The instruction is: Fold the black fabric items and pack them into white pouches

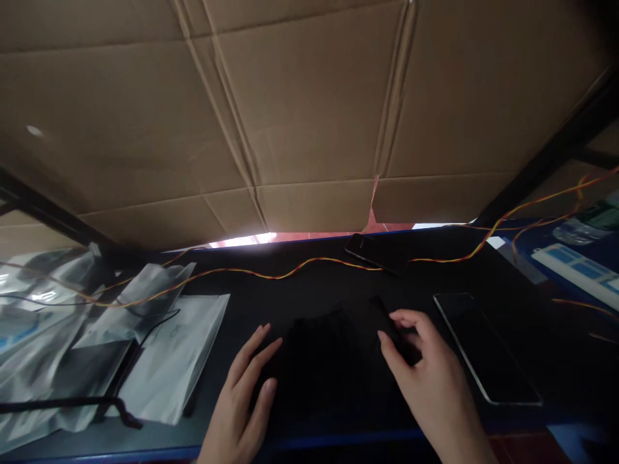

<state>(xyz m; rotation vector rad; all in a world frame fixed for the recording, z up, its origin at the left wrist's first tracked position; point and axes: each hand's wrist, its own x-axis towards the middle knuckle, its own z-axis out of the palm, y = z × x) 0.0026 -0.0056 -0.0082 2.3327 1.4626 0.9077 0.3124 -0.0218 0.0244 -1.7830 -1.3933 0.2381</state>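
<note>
A very dark, cloth-like black thing (314,348) lies on the dark tabletop (300,258) between my hands; its outline and kind are hard to make out. My left hand (249,390) rests at its left side, fingers apart and holding nothing. On the other side, my right hand (428,370) pinches a raised black edge (382,314) between thumb and fingers. Just right of that hand lies a smartphone (486,348) with a dark screen and a pale rim. A second dark phone (372,252) lies near the back edge.
Clear plastic bags (48,348) and a whitish pouch (178,354) cover the left end, with a black strap (62,404) over them. A red-yellow twisted wire (271,277) crosses the back. Cardboard (309,109) rises behind. At right are a plastic bottle (585,225) and a blue-white box (580,267).
</note>
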